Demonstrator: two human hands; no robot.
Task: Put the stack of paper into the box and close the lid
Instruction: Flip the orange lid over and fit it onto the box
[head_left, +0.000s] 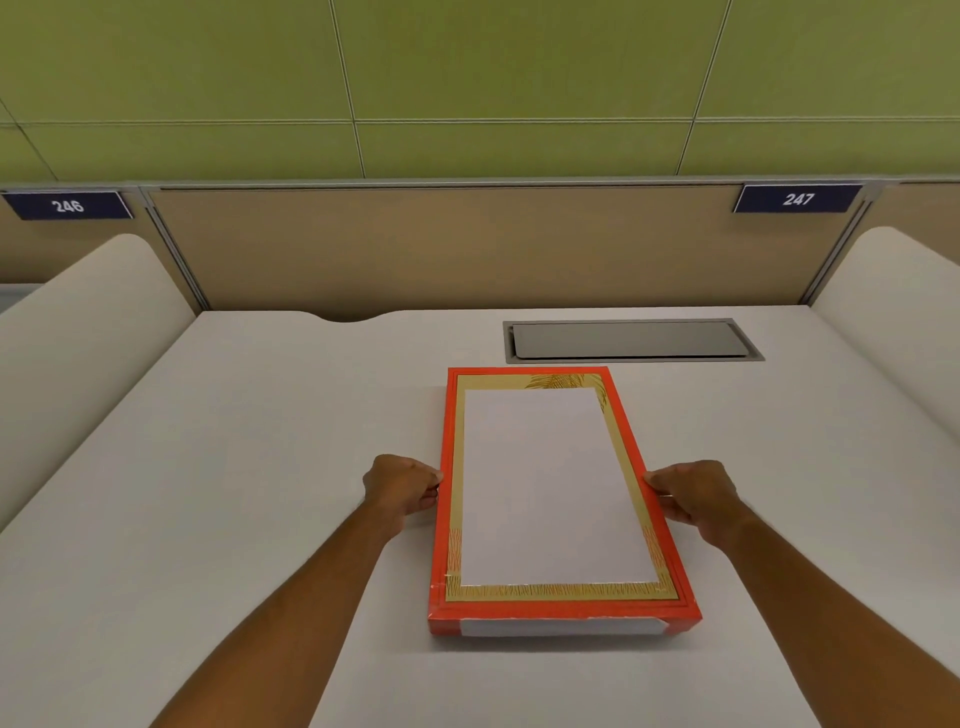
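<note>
A flat red box (563, 618) lies lengthwise on the white desk, slightly right of centre. Its top face shows a red rim, a gold patterned border and a white paper rectangle (553, 488) inside that border. I cannot tell whether the white sheet lies in the box or on a lid. My left hand (402, 491) grips the box's left long side at mid-length with curled fingers. My right hand (696, 499) grips the right long side opposite it. A white label strip runs along the box's near end.
A grey recessed cable hatch (631, 340) sits in the white desk (234, 467) just behind the box. Curved white side dividers (78, 338) rise on both sides, and a beige partition (441, 244) closes the back.
</note>
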